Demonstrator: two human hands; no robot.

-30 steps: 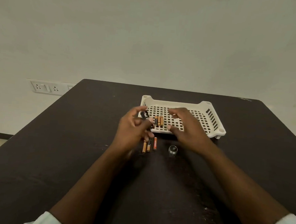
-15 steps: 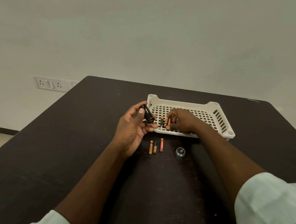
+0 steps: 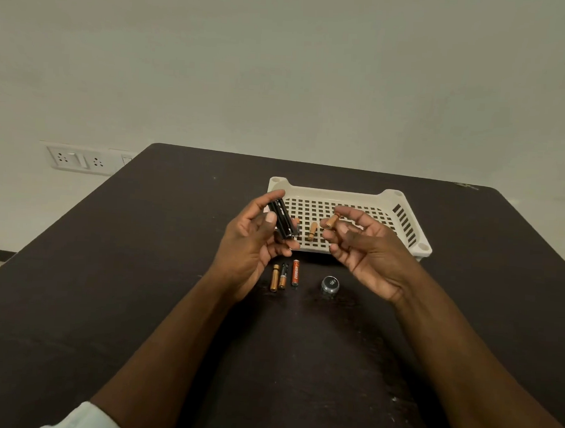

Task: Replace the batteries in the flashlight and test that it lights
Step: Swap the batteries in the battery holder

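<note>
Nearest me, both forearms reach fwd over the dark table [image 3: 114,270]. Just past them, 3 batteries [image 3: 283,276] lie side by side on the tabletop, w/ a small round flashlight cap [image 3: 330,285] to their right, apart from them. Above those, my left hand [image 3: 251,245] is curled round the black flashlight body [image 3: 282,222], thumb across the front, fingers behind, tube tilted w/ its top end leaning left. My right hand [image 3: 366,247] is palm-up, loosely cupped, thumb + forefinger pinching one copper-coloured battery [image 3: 332,221] at its tips; the other fingers are half bent, holding nothing. Behind the hands sits a white perforated tray [image 3: 405,217]; one more copper battery [image 3: 312,231] lies inside near its front edge, another partly hidden beside the flashlight body. Far left on the wall, a socket panel [image 3: 78,159].
</note>
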